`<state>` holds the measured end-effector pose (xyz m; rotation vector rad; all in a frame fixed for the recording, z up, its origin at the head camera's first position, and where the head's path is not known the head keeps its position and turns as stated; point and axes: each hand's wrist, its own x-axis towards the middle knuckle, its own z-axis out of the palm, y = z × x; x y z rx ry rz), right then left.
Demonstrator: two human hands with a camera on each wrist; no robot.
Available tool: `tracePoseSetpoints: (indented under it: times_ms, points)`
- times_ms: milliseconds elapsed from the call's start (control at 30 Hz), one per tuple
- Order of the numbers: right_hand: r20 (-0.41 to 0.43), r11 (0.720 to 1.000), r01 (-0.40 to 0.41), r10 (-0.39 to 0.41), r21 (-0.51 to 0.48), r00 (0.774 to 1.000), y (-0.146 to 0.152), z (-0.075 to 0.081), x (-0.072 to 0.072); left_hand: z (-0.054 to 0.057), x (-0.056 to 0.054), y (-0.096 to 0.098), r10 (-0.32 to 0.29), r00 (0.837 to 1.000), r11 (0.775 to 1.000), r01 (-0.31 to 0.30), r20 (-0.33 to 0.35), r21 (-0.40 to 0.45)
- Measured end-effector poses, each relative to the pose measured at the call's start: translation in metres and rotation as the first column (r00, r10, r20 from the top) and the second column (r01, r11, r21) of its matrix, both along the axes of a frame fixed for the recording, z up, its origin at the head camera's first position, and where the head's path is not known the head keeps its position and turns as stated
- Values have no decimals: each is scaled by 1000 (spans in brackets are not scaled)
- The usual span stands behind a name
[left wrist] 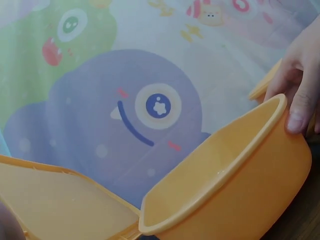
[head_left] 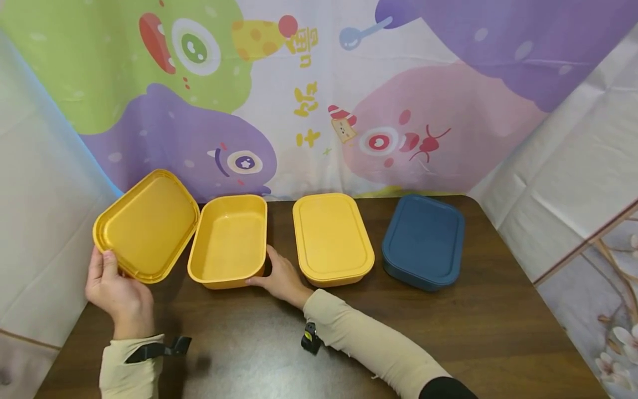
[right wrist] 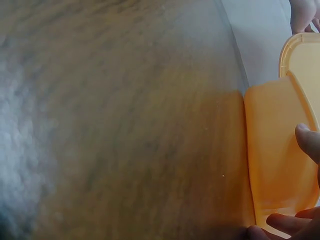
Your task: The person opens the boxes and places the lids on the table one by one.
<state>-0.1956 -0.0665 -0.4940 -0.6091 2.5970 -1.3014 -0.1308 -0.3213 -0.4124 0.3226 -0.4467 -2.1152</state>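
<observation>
My left hand [head_left: 119, 296] holds a yellow lid [head_left: 149, 227] by its lower left corner, thumb on the rimmed inner face. The lid is tilted up, left of an uncovered yellow lunch box [head_left: 231, 244]. That box stands on the table, and nothing shows inside it. At its near right corner my right hand [head_left: 284, 280] grips it, thumb on the front wall and fingers along the right side. In the right wrist view the thumb [right wrist: 308, 141] lies against the box wall [right wrist: 275, 145]. The left wrist view catches the lid [left wrist: 60, 200] beside the box rim.
A lidded yellow lunch box [head_left: 333, 235] stands right of my right hand, and a lidded blue one [head_left: 423, 241] farther right. Behind them hangs a cartoon-printed curtain [head_left: 309, 160] at the back edge of the brown wooden table [head_left: 259, 343]. Pale cloth [head_left: 40, 221] flanks the left side.
</observation>
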Motion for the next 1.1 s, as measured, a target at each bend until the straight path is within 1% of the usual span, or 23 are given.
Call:
tracePoseSetpoints:
  times_ms: [333,500,667,867,1100]
  points:
    - [-1,999,3,-3,35,1000,-2,3,1,-2,-2,-10,-24,1000,997,24,-9,71]
    - [-6,1000,-1,1,21,1000,-3,3,2,-6,-1,-13,-37,999,993,37,-7,109]
    - [-2,1000,5,-5,19,1000,-4,4,3,-10,-1,-16,-54,998,989,56,-22,134]
    - [-15,1000,-6,6,17,1000,-4,4,3,-14,0,-18,-57,997,982,65,-49,179]
    - [-18,1000,-13,14,18,1000,-4,2,4,-19,2,-20,-77,995,971,88,-57,221]
